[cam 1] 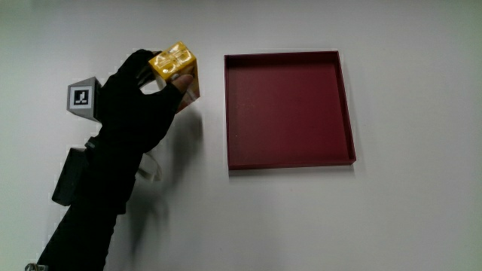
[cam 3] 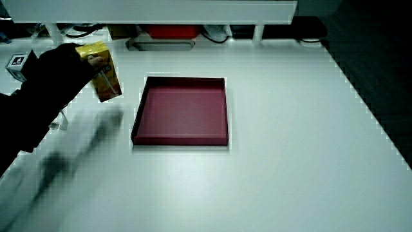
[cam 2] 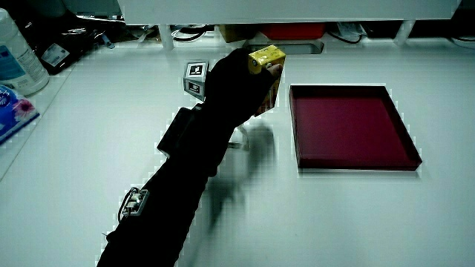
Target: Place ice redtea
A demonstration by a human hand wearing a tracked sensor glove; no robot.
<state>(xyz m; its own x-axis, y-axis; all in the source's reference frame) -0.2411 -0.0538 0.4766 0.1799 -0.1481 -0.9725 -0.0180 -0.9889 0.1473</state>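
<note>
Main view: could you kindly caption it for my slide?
Hand holds a yellow carton beside an empty red tray.

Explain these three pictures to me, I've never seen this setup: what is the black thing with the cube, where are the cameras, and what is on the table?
The black thing is no machine: it is a person's gloved hand with a small patterned cube on its back. One picture looks straight down on the white table; the two side views look forward across it toward a low partition. The hand grips a yellow drink carton, the ice red tea, raised above the table, as its shadow in a side view suggests. Beside the hand lies a shallow dark red tray with nothing in it. The carton is not yet in the tray.
</note>
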